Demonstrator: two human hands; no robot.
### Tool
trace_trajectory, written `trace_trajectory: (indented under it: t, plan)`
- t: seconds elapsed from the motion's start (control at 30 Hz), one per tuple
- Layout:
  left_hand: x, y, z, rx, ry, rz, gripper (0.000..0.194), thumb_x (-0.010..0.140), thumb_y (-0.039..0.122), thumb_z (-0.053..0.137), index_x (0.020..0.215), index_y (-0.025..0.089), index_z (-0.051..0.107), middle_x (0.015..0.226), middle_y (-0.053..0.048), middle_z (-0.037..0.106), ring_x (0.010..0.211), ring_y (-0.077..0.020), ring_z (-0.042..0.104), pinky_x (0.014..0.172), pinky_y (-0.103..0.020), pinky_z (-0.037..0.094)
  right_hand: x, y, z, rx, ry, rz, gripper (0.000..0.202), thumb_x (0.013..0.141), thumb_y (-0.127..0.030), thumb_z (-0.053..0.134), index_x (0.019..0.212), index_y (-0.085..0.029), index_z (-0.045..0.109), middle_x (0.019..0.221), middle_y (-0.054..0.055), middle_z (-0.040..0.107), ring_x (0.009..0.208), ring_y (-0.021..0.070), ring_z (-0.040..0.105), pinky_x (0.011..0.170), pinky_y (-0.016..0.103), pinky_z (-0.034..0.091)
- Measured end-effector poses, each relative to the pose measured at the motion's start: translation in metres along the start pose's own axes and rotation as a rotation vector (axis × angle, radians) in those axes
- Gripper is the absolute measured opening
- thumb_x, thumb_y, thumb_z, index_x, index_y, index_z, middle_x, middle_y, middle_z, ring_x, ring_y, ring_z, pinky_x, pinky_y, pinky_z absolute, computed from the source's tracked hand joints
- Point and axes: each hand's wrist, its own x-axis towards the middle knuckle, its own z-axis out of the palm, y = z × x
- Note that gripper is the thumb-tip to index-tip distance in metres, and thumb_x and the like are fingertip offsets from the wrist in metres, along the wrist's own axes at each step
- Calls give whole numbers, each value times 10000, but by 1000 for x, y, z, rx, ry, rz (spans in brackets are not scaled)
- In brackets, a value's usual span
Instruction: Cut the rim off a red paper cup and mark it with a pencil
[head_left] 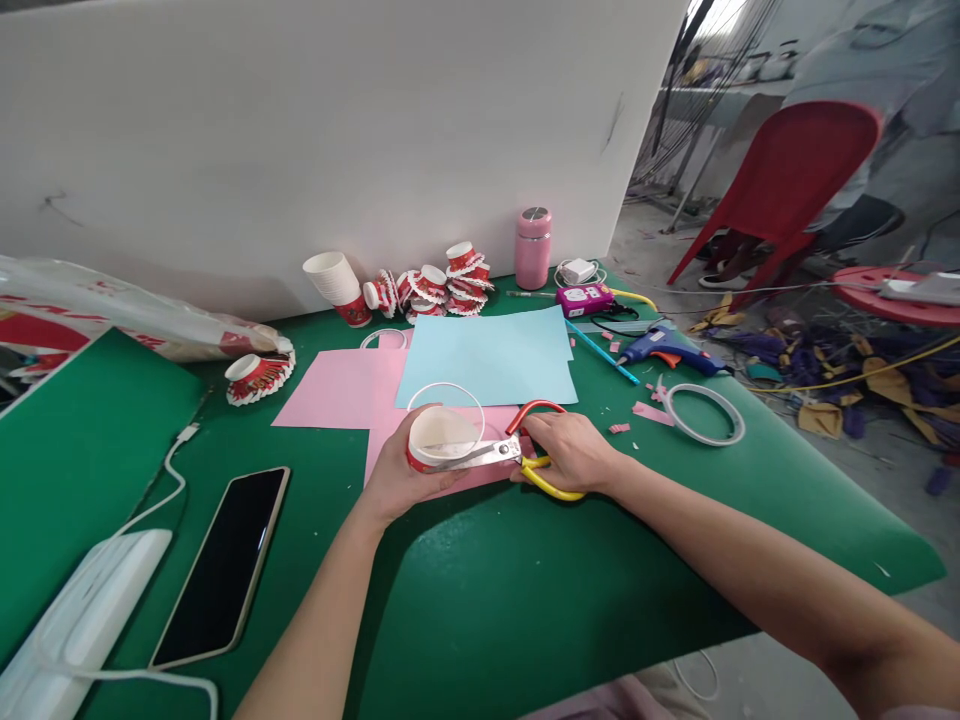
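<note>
My left hand [396, 470] is wrapped round a paper cup [441, 430], white inside with some red on its outside. A thin white strip [448, 386] arcs up from the cup's rim and curls over to its right side. In my right hand [574, 450] is a pair of scissors [501, 452] with one red and one yellow handle. The blades reach left across the cup's near edge; whether they are fully closed I cannot tell. Under the cup lie pink paper [330, 388] and a light blue sheet [487, 350].
Fringed red cups [431, 283], stacked cups [335, 285] and a pink bottle [532, 250] stand along the wall. A glue gun [667, 348] and tape roll [705, 438] lie at right. A phone [223, 565] and power strip [90, 610] lie at left. Someone sits by a red chair [802, 165].
</note>
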Motion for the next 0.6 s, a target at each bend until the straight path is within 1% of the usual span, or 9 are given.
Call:
trace_trajectory:
  t: [0.1, 0.2, 0.33, 0.47, 0.6]
  plan:
    - [-1, 2, 1, -19, -5, -17, 764, 494, 359, 790, 1154, 170, 454, 1144, -126, 589, 1067, -299, 557, 867, -434, 466, 0, 0, -1, 9, -6, -5, 422, 759, -584, 503, 787, -163, 519, 648, 49, 607, 578, 180, 548, 506, 261, 258]
    - [-2, 3, 3, -26, 21, -23, 770, 480, 371, 793, 1148, 172, 466, 1118, -124, 601, 1049, -301, 564, 868, -446, 464, 0, -1, -2, 7, -38, 12, 455, 739, -606, 525, 795, -154, 533, 626, 49, 611, 556, 180, 553, 492, 257, 250]
    - [-1, 6, 3, 34, 51, 19, 726, 498, 372, 781, 1129, 175, 482, 1070, -98, 624, 1022, -284, 579, 872, -436, 460, 0, 0, 1, -3, -73, 28, 455, 743, -595, 544, 814, -146, 546, 619, 46, 614, 547, 175, 558, 486, 251, 245]
    - [-1, 6, -1, 61, 22, 12, 732, 520, 360, 775, 1152, 168, 461, 1092, -101, 610, 1036, -281, 572, 867, -421, 465, -1, 2, 4, -3, -61, 21, 440, 755, -587, 537, 807, -150, 543, 600, 40, 603, 535, 173, 552, 482, 250, 235]
    - [-1, 4, -1, 70, -13, 11, 718, 534, 345, 775, 1152, 171, 452, 1107, -102, 597, 1042, -270, 569, 895, -419, 454, -1, 2, 5, 1, -19, 1, 430, 766, -588, 506, 779, -158, 526, 603, 43, 594, 535, 175, 539, 486, 254, 232]
